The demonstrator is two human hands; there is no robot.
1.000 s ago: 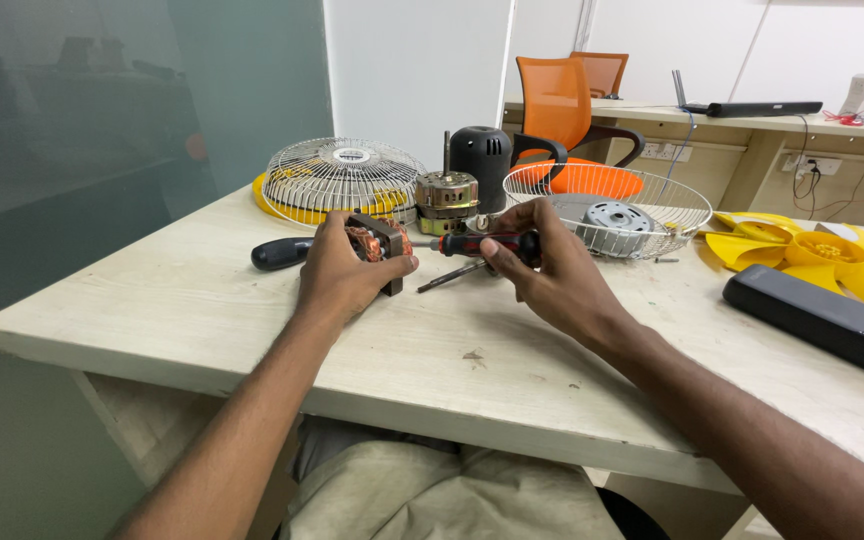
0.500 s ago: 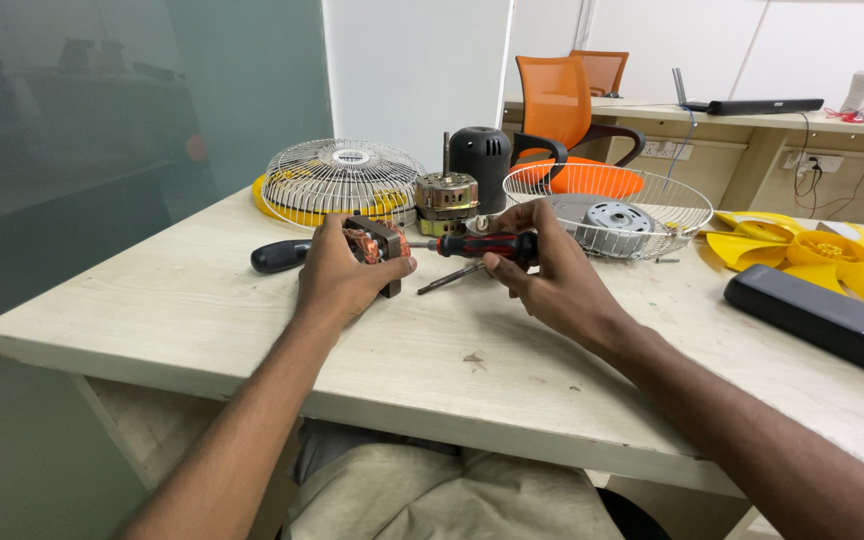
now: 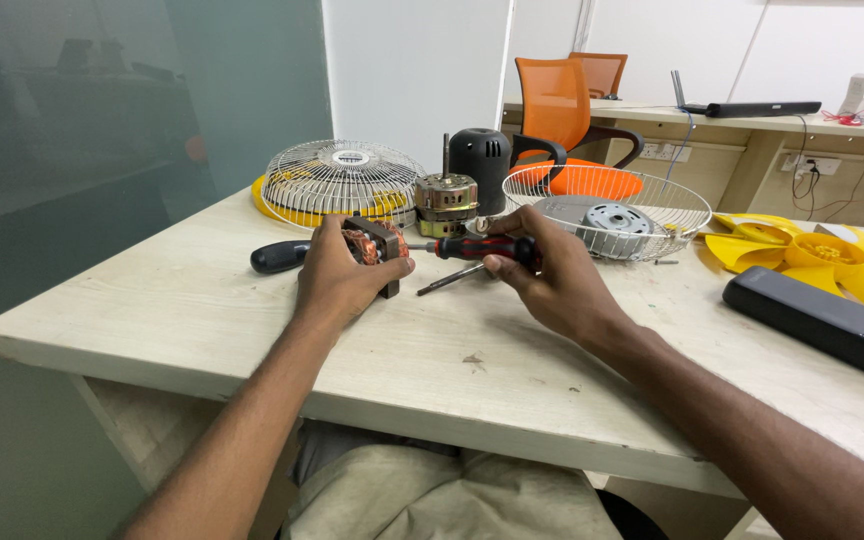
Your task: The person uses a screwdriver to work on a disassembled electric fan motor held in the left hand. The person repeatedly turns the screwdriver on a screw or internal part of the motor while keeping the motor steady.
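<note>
My left hand (image 3: pixel 337 278) grips a fan motor stator (image 3: pixel 377 243) with copper windings, standing on its edge on the pale wooden table (image 3: pixel 432 350). My right hand (image 3: pixel 552 285) holds a red-and-black screwdriver (image 3: pixel 477 247), whose tip points left at the stator. A loose metal rod (image 3: pixel 449 279) lies on the table just below the screwdriver. A black-handled tool (image 3: pixel 278 257) lies to the left of my left hand.
Behind the hands stand a wire fan guard (image 3: pixel 340 183) on a yellow ring, a motor with shaft (image 3: pixel 445 196), a black motor cover (image 3: pixel 481 156) and a second guard (image 3: pixel 612 205) holding a metal plate. A yellow fan blade (image 3: pixel 817 250) and black bar (image 3: pixel 817 320) lie right.
Both hands stay at the stator; the screwdriver has shifted only slightly. Nothing was picked up or let go.
</note>
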